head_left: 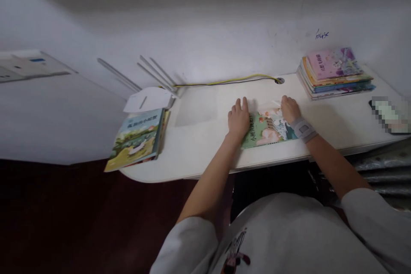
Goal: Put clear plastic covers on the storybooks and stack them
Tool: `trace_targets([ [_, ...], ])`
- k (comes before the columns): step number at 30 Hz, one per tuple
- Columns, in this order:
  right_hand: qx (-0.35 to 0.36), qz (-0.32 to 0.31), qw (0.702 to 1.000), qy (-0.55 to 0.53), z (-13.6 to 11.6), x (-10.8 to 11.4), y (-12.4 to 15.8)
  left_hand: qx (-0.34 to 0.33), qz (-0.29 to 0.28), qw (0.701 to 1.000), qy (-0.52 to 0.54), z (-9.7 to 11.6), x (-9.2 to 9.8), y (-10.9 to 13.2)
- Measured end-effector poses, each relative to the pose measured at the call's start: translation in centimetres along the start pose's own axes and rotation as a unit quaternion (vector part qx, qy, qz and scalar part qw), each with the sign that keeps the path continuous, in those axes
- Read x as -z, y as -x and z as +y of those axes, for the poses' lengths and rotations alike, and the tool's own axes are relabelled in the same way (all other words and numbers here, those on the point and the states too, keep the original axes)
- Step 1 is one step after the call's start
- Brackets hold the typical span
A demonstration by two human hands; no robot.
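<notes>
While both hands rest on the surface [205, 154], head view, listed in order: left hand [238, 117], palm down, fingers [240, 105] extended and close together, gripping nothing, beside the far left corner of a green-covered picture book [268, 130]. Right hand [290, 110], palm down on the book's far right corner, fingers [285, 102] narrowly spread, no grip visible; grey wrist band [303, 129] on that wrist. Book lies flat between the hands, near the surface's front edge, with a translucent plastic sheet [269, 106] at its far side. Left: illustrated book [135, 139] overhanging the edge, white paper [147, 99] beyond it. Right: stack of picture books [334, 72]. Far edge: yellow and black cable [227, 81] entering a grommet [279, 80].
</notes>
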State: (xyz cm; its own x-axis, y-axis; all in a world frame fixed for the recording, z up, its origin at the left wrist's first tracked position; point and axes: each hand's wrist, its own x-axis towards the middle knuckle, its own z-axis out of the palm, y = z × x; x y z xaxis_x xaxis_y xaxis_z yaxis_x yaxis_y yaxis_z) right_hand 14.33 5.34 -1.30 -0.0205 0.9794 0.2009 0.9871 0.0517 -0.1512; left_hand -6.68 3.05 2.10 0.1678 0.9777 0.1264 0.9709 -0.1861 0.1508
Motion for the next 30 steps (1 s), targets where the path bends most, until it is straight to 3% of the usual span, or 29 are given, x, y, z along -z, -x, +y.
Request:
trace_targets([
  [3, -0.002, 0.004, 1.0, -0.023, 0.2, 0.1, 0.1, -0.059, -0.063, 0.996, -0.001, 1.8, 0.6, 1.6],
  [7, -0.009, 0.024, 0.997, -0.068, 0.4, -0.1, 0.0, -0.083, -0.143, 0.986, 0.011, 3.8, -0.6, 3.3],
  [12, -0.01, 0.039, 0.995, -0.087, 1.2, -0.6, -0.4, -0.068, -0.096, 0.993, -0.032, 3.8, -2.6, 4.0],
  [17, -0.01, 0.048, 0.996, -0.074, 1.4, 0.7, -0.8, -0.071, -0.089, 0.992, -0.047, 3.9, -2.7, 4.1],
  [21, 0.102, 0.083, 0.991, -0.033, -1.7, 1.4, 1.5, -0.083, -0.071, 0.993, -0.053, 3.7, -2.4, 4.0],
  [24, 0.218, 0.016, 0.975, -0.039, -3.9, 0.3, 4.0, -0.108, -0.064, 0.991, -0.053, 3.0, -2.4, 3.8],
  [27, 0.205, -0.018, 0.978, -0.016, -3.7, -0.6, 5.5, -0.118, -0.062, 0.99, -0.038, 2.1, -2.6, 3.7],
  [30, 0.173, -0.027, 0.984, 0.012, -1.7, -0.5, 5.5, -0.093, -0.072, 0.993, -0.02, 1.3, -2.7, 3.5],
])
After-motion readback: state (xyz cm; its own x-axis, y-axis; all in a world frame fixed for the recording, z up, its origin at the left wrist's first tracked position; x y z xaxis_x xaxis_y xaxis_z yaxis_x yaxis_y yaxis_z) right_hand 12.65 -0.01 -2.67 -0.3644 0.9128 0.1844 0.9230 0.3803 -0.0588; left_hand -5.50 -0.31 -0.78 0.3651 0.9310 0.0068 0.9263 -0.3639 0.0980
